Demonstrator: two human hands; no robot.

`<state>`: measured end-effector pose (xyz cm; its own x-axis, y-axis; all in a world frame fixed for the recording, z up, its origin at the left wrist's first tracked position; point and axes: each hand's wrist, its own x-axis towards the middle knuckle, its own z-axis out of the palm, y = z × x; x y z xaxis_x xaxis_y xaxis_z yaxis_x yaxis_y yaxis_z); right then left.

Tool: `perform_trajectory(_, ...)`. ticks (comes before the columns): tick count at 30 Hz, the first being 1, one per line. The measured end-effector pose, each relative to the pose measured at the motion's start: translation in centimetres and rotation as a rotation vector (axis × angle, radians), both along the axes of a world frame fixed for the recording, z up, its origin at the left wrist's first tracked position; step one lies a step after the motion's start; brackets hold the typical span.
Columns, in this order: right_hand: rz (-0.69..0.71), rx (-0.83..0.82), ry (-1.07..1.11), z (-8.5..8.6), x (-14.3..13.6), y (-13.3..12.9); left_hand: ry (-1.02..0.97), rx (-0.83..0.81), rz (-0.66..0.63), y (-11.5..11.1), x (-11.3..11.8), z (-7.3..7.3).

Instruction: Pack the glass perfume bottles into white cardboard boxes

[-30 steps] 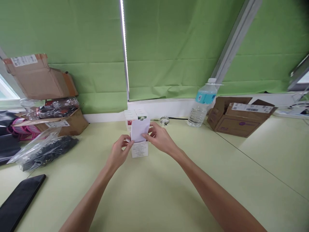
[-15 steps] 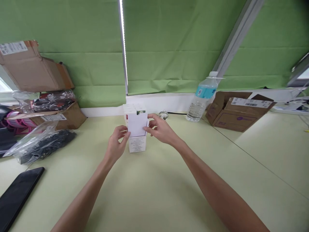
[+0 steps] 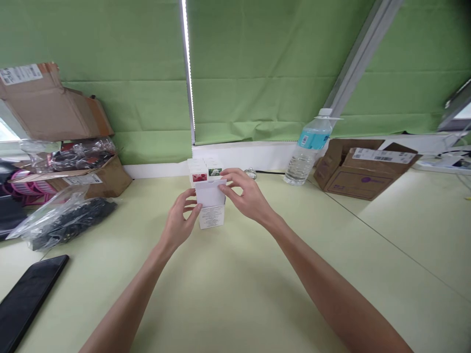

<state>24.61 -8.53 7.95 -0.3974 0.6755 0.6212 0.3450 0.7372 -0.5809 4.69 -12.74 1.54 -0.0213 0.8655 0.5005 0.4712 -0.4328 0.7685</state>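
A white card box (image 3: 211, 216) with printed text on its lower front stands on the pale green table. Its plain white flap (image 3: 210, 194) faces me, tilted. My left hand (image 3: 181, 215) grips the left edge of the box, thumb in front and fingers at the side. On the other side, my right hand (image 3: 243, 193) pinches the flap's upper right corner. Behind the flap are white packs (image 3: 199, 166) with a red picture and a green-and-white picture on them.
A water bottle (image 3: 308, 147) and an open brown carton (image 3: 362, 171) stand at the back right. Stacked cartons (image 3: 55, 108), a plastic bag of black items (image 3: 73, 220) and a black phone (image 3: 31, 294) are at the left. A small clear object (image 3: 250, 173) lies behind my right hand.
The white flap has tilted and looks shorter, showing the red and green pictures behind it. My right hand has moved slightly up with it, and the box's base has shifted slightly right.
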Motion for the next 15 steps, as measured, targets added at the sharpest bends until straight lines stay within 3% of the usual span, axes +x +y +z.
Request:
perform_trajectory(9,0.050,0.075,-0.393,-1.4,0.7,0.8,0.067,0.035,-0.018,0.0,-0.2,-0.3)
perform_trajectory(15,0.071,0.077,-0.470,-1.6,1.6,1.0,0.116,0.041,-0.039,0.5,-0.6,-1.1)
